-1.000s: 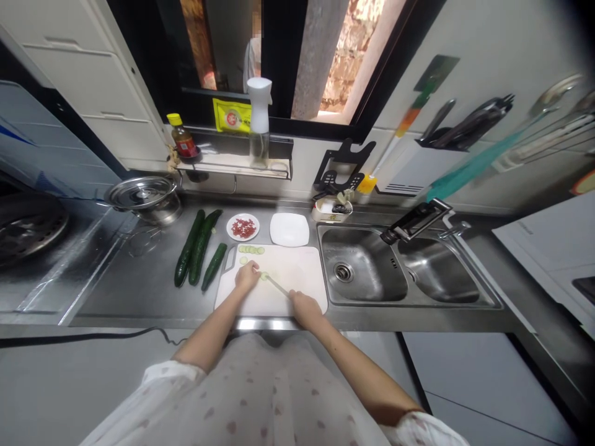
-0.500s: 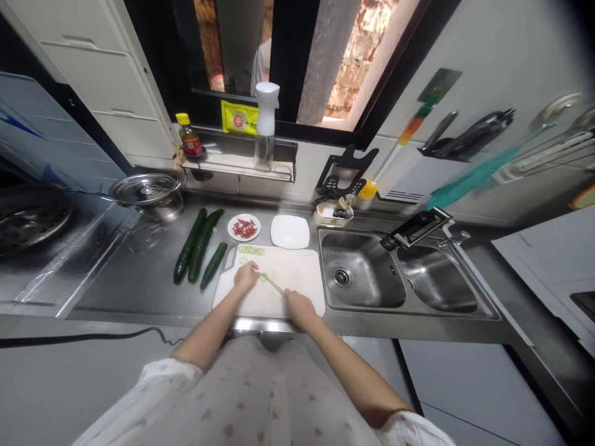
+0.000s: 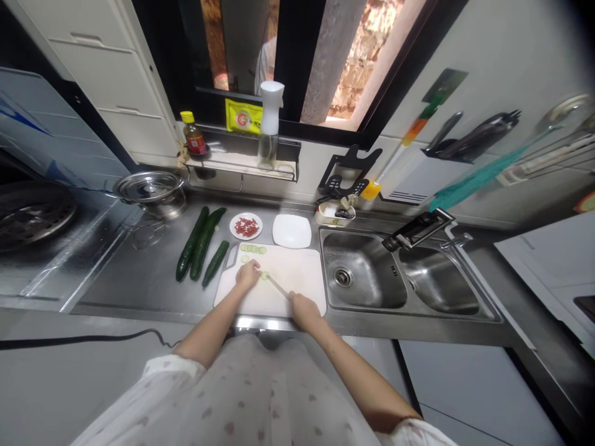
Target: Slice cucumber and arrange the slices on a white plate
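Observation:
My right hand [image 3: 305, 311] grips the handle of a knife [image 3: 279, 287], whose blade points up and left over the white cutting board [image 3: 297, 266]. Near the blade's tip lies a pale green cucumber slice [image 3: 264, 275]. Just left of that slice, my left hand [image 3: 248, 274] rests on the board with its fingers curled together; what they hold, if anything, is too small to make out. A row of cucumber slices [image 3: 253, 249] lines the board's upper left, and a single slice [image 3: 245, 259] lies below it.
Left of the board lie two long cucumbers [image 3: 199, 244] and a shorter cucumber piece [image 3: 215, 264]. Behind it stand a plate of chopped red bits [image 3: 246, 227] and a white square dish [image 3: 292, 231]. A double sink [image 3: 362, 272] is at right, a lidded steel pot [image 3: 155, 195] at left.
My right hand has drawn the knife slightly right, so its tip no longer reaches across the slice near my left fingers. The whole view has shifted a little.

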Demonstrator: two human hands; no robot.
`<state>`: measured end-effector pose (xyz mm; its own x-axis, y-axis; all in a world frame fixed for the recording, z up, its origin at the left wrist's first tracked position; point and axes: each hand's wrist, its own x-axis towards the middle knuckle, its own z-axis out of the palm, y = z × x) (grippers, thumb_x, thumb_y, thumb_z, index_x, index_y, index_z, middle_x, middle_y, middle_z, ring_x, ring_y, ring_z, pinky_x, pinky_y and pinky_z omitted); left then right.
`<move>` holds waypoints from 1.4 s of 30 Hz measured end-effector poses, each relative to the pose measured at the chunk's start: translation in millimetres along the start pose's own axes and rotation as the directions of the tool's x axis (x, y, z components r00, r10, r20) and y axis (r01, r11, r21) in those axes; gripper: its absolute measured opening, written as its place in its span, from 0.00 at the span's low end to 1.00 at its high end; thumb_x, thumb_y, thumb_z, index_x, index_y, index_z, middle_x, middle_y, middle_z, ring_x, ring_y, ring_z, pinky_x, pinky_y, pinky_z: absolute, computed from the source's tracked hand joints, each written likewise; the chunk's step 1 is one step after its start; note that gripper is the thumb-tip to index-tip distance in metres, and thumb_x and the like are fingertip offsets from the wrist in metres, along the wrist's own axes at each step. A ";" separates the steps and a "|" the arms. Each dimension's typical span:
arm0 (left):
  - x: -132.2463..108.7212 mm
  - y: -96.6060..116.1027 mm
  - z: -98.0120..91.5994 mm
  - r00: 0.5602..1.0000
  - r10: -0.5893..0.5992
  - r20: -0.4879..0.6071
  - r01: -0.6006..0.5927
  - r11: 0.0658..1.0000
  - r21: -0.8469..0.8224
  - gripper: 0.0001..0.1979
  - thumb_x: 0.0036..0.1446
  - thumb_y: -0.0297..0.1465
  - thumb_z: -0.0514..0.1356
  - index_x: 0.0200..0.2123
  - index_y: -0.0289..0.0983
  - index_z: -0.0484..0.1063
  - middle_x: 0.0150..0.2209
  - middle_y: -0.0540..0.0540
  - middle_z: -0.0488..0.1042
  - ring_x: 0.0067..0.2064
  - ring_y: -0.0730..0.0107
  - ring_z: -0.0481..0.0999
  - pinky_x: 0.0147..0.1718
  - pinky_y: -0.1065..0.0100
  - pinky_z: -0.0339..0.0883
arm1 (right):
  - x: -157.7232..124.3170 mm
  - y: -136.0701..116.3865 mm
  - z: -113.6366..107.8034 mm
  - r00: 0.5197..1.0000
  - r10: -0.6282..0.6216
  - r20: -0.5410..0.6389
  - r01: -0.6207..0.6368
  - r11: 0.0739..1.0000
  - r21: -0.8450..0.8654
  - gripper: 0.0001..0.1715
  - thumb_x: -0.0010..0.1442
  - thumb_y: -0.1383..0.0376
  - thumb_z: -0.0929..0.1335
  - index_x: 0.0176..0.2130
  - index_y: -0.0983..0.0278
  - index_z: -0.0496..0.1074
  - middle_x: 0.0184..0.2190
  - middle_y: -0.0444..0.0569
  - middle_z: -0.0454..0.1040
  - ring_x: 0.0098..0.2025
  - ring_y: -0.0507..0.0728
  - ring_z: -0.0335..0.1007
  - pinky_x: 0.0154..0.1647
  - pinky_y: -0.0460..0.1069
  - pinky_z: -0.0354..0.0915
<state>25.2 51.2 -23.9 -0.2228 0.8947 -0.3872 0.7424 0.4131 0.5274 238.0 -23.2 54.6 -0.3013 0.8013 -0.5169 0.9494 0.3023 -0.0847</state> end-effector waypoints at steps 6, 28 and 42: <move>0.5 0.4 -0.1 1.000 0.000 0.005 0.000 1.000 0.011 0.10 0.53 0.32 0.61 0.40 0.44 0.72 0.38 0.50 0.78 0.40 0.67 0.76 0.35 0.71 0.62 | 3.3 -5.6 -7.0 1.000 -0.004 0.028 0.005 1.000 -0.012 0.18 0.63 0.76 0.57 0.50 0.65 0.63 0.42 0.56 0.74 0.45 0.59 0.73 0.39 0.49 0.64; -1.8 0.7 -3.2 1.000 0.021 0.005 -0.021 0.999 0.036 0.10 0.54 0.32 0.61 0.41 0.43 0.72 0.39 0.49 0.78 0.40 0.66 0.76 0.36 0.70 0.62 | -0.8 -2.7 -8.8 1.000 -0.006 0.028 0.006 1.000 -0.004 0.16 0.64 0.74 0.58 0.50 0.65 0.64 0.42 0.57 0.74 0.46 0.59 0.73 0.40 0.49 0.64; -2.4 1.4 -3.3 1.000 0.020 0.002 -0.020 1.000 0.022 0.09 0.54 0.33 0.61 0.41 0.43 0.72 0.39 0.49 0.78 0.40 0.67 0.76 0.36 0.71 0.62 | 8.0 -6.4 -16.9 0.999 -0.035 0.020 0.036 0.999 -0.039 0.18 0.65 0.75 0.56 0.50 0.66 0.64 0.43 0.57 0.74 0.45 0.59 0.74 0.41 0.50 0.66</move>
<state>24.7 50.1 -19.7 -0.2067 0.9024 -0.3780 0.7606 0.3912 0.5181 228.1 -10.0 65.4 -0.3329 0.7795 -0.5306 0.9337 0.3513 -0.0698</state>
